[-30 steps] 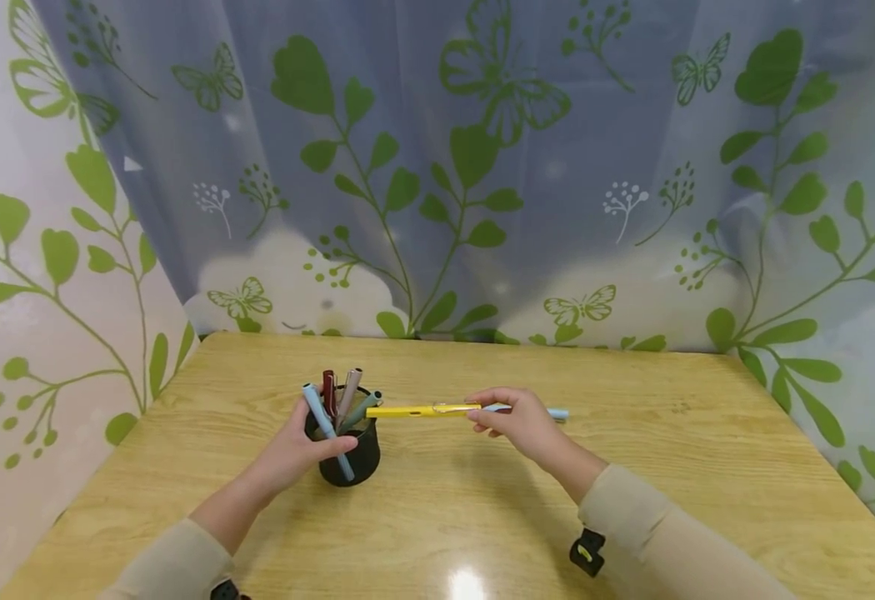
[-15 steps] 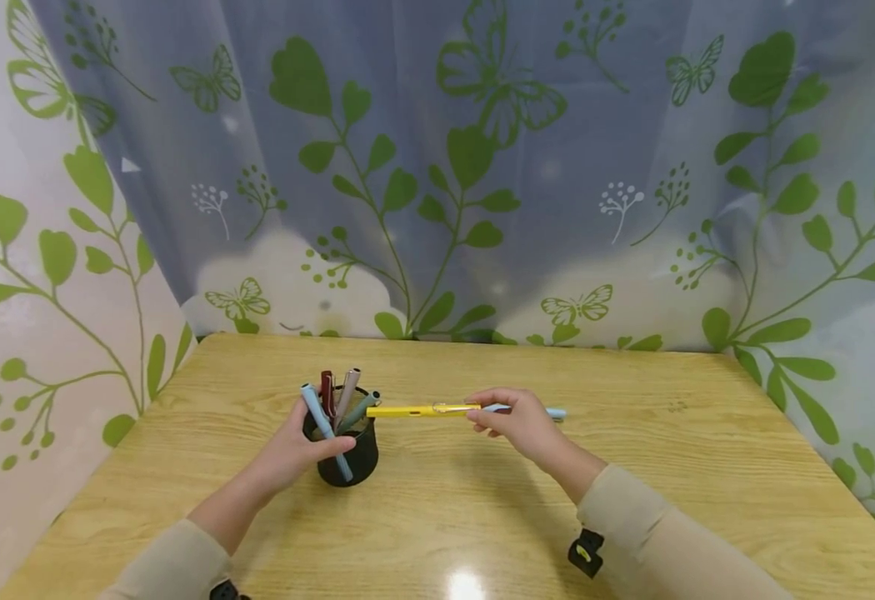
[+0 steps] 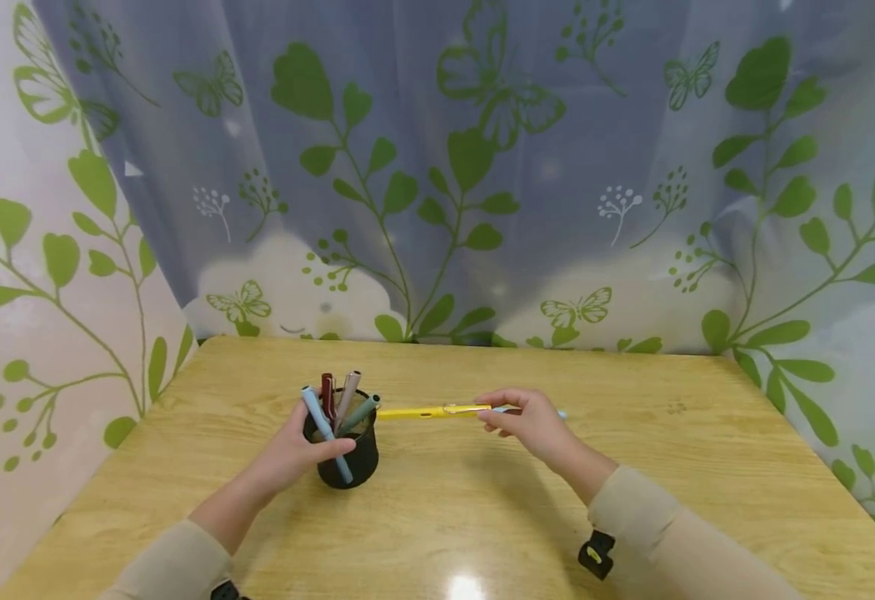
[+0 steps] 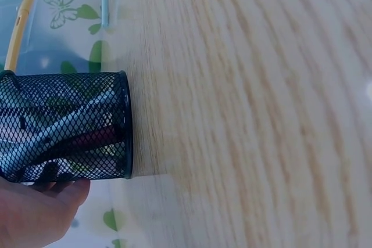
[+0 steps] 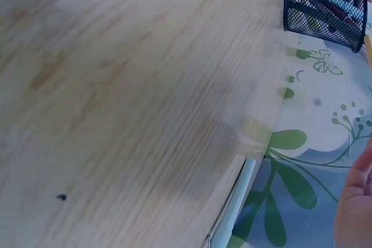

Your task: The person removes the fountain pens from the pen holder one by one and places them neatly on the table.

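Observation:
My left hand (image 3: 293, 454) grips a black mesh pen cup (image 3: 358, 457) that stands upright on the table. Dark red (image 3: 328, 396), silver-pink (image 3: 348, 397) and dark green (image 3: 361, 414) pens lean in it. A light blue pen (image 3: 320, 410) slants across the near side, under my thumb. To the right, my right hand (image 3: 531, 423) pinches a yellow pen (image 3: 422, 412) near its clip end, level above the table. Its far end is right at the cup's rim. In the left wrist view the yellow pen (image 4: 21, 24) slopes down to that rim.
Another light blue pen (image 5: 237, 201) lies on the wooden table (image 3: 437, 517), mostly hidden behind my right hand in the head view. A curtain with leaves and butterflies (image 3: 437, 208) hangs beyond the table's back edge.
My right hand has shifted slightly right with the yellow pen, whose far end no longer overlaps the green pen. The left hand and the cup have stayed put.

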The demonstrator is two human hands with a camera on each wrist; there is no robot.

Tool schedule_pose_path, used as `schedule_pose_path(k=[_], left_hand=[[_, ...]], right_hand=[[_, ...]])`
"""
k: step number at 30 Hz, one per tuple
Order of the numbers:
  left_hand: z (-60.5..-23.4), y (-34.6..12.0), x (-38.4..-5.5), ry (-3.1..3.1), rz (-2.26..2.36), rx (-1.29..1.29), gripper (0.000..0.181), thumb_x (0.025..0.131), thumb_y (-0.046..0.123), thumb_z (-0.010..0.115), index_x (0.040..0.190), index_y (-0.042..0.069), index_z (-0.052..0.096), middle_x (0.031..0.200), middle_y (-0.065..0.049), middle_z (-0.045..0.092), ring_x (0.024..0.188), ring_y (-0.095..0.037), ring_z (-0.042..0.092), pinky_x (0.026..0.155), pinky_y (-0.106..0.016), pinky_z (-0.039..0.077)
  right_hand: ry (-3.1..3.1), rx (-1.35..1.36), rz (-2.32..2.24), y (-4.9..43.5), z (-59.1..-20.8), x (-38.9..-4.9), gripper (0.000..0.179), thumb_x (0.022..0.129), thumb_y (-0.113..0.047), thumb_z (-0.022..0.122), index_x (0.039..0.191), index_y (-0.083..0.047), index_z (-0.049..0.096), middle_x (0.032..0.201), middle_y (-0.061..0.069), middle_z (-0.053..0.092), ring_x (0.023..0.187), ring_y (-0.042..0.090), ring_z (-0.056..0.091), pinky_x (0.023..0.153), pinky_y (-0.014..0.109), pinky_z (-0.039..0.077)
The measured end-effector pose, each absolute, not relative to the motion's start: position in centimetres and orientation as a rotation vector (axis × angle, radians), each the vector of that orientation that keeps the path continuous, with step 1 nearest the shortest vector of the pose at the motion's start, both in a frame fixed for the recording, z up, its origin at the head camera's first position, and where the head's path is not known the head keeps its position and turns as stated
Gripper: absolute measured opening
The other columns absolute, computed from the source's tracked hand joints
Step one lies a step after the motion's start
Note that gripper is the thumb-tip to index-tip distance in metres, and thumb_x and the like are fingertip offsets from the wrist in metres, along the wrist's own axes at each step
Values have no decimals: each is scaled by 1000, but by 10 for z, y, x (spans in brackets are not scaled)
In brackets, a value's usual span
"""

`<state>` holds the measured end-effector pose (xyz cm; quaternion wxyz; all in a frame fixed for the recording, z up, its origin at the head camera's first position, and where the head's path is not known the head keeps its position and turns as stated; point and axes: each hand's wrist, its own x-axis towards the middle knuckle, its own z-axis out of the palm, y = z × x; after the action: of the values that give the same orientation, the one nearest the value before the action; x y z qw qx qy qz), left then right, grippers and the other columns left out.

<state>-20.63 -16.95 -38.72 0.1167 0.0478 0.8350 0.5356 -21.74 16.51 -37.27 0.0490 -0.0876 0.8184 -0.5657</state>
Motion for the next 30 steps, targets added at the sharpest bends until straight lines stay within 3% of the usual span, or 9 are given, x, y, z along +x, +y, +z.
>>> schedule_pose_path(k=[14,30], left_hand=[[-387,-170,-206,2451,1538,136,106,81,40,71,150,12,-4,153,-21,-2,138,-39,-4,104,-61,13],[-388,-169,-207,2441,1564,145,104,79,42,73,150,17,1,153,-21,-1,138,-40,-3,103,-62,16]], right_hand=[[2514,-234,-1690,182,-377,-213,32,87,-17,67,114,-1,65,96,9,67,81,17,63,76,45,49],[2570,-218,-1666,201,-379,-212,31,87,-18,67,114,-2,65,95,14,67,79,16,63,75,44,50]])
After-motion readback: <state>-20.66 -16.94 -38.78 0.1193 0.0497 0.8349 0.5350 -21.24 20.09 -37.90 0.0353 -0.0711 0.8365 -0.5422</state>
